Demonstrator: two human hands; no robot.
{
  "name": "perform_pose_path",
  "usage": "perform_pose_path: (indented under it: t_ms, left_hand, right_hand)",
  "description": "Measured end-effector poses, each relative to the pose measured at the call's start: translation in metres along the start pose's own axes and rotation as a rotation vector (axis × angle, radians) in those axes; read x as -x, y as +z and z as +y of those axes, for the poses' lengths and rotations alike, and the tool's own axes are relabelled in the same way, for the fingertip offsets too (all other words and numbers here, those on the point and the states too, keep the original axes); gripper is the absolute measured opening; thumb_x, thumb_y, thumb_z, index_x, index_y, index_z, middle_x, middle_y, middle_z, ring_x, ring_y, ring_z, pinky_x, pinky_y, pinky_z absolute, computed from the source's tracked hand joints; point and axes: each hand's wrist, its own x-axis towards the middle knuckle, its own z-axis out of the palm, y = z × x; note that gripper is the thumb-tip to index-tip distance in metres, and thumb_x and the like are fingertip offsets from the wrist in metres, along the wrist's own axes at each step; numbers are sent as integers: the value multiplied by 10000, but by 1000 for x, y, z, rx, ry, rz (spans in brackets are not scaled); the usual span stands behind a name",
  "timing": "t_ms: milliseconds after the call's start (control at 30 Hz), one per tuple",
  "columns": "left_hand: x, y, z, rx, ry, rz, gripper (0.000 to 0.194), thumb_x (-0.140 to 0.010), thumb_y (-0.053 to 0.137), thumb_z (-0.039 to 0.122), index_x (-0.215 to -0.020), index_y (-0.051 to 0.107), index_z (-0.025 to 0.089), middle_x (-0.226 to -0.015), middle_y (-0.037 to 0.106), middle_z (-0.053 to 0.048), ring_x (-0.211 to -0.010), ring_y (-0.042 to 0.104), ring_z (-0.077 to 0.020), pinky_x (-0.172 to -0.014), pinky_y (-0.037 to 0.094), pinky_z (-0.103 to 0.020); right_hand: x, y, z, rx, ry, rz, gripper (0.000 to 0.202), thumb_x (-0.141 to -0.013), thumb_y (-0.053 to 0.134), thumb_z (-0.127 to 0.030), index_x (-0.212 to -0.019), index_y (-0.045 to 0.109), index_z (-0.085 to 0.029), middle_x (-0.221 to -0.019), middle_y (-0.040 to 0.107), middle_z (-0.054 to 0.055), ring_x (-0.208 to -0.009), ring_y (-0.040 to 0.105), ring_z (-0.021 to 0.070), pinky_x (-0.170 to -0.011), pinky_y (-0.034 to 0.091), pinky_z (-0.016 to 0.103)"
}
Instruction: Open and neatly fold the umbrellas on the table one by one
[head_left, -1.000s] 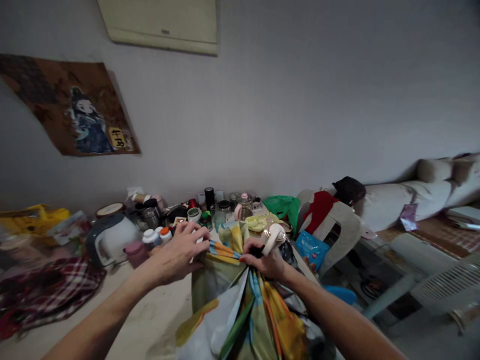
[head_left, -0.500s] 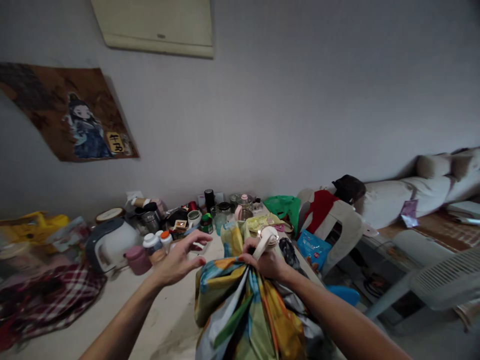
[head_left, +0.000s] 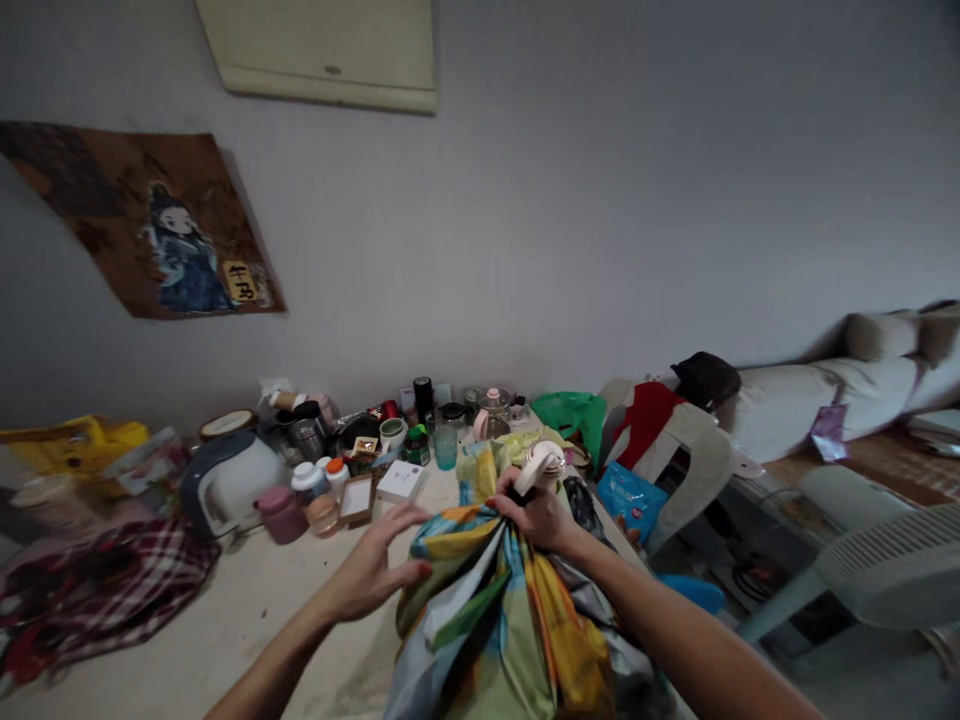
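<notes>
A large colourful cloth [head_left: 517, 620], yellow, green, blue and orange, hangs in gathered folds at the bottom centre. My right hand [head_left: 536, 510] is closed round its bunched top. A white looped object [head_left: 541, 462] with pale rings shows just above that hand; whether the hand also grips it, I cannot tell. At the cloth's left edge, my left hand [head_left: 379, 565] has its fingers apart and curved, with the fingertips close to the fabric and nothing held.
On the table [head_left: 300, 610] are a kettle [head_left: 232, 480], a pink jar [head_left: 281, 514], a white box [head_left: 400, 482] and several bottles. A checked cloth [head_left: 150, 585] lies left. White chairs, one [head_left: 701, 455] near a blue packet [head_left: 631, 498], stand right.
My left hand has moved down and closer to the cloth, uncovering the white box behind it. My right hand keeps its hold on the gathered fabric. The view has shifted slightly.
</notes>
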Motion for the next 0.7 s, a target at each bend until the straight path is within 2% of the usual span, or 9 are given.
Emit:
perform_pose_path:
  t_ms: [100,200,300,333,433,500,600,667,700]
  left_hand:
    - [5,13,-14,-135,-68,212,260,-859,490,360,-771,643,168,-784,655,-72,-764,605,-208,-731,482,-326]
    - [6,6,-25,-32,-179,441,270,-836,525,398,-834,651,159,-823,673,-78,-771,627,-215,-719,507,-332]
    - [7,-7,-17,54,-131,488,304,-854,527,418,-983,636,165,-974,656,-101,-887,631,-222,-763,525,-337]
    - [7,-10,-10,15,-47,433,309,-852,549,410,-1046,634,185,-1095,622,-115,-1002,601,-237,-838,512,-360]
    - [0,-11,16,-236,168,115,403,-758,698,396,-1145,645,296,-1362,448,-100,-1253,414,-302,-1032,384,-478]
    - [-7,-9,31,-371,192,-78,425,-700,754,398,-1111,669,330,-1384,421,-86,-1270,368,-333,-1054,337,-541]
    - [-17,-13,37,-398,217,-371,287,-709,731,448,-951,720,295,-1370,438,-82,-1270,364,-341,-1047,352,-520]
    - [-22,-20,31,-382,236,-463,299,-715,715,479,-945,717,288,-1346,454,-87,-1254,389,-325,-1048,355,-494]
    - [-25,-25,25,-393,229,-435,317,-723,710,473,-982,707,290,-1328,465,-93,-1235,407,-315,-1046,352,-494]
  right_hand:
    - [0,2,-2,-7,5,-15,249,-766,625,-439,-653,573,-223,-589,551,-5,-585,513,165,-572,459,281]
    - [0,2,-4,-28,11,-8,238,-767,621,-412,-651,556,-215,-598,554,-6,-586,518,157,-574,461,274]
    - [-1,1,-5,-42,23,-8,211,-766,604,-383,-665,543,-208,-606,549,-7,-597,516,153,-593,464,272]
    - [-1,2,-6,-45,24,-16,207,-761,603,-379,-665,537,-209,-607,545,-8,-601,511,151,-604,467,273]
    - [-1,8,-8,-78,28,-67,206,-735,618,-376,-660,514,-214,-621,539,-11,-616,499,148,-648,480,278]
    - [-1,12,-10,-115,45,-105,213,-725,624,-378,-654,503,-217,-634,539,-12,-627,495,146,-670,487,282]
    - [-1,14,-10,-146,70,-134,220,-710,633,-389,-659,505,-217,-655,537,-12,-637,495,148,-677,487,292]
    - [-1,13,-9,-145,84,-140,223,-704,639,-397,-671,512,-216,-654,531,-14,-633,492,149,-659,482,295]
    - [0,12,-9,-145,90,-141,226,-706,641,-401,-681,516,-215,-654,530,-15,-632,493,150,-649,479,295]
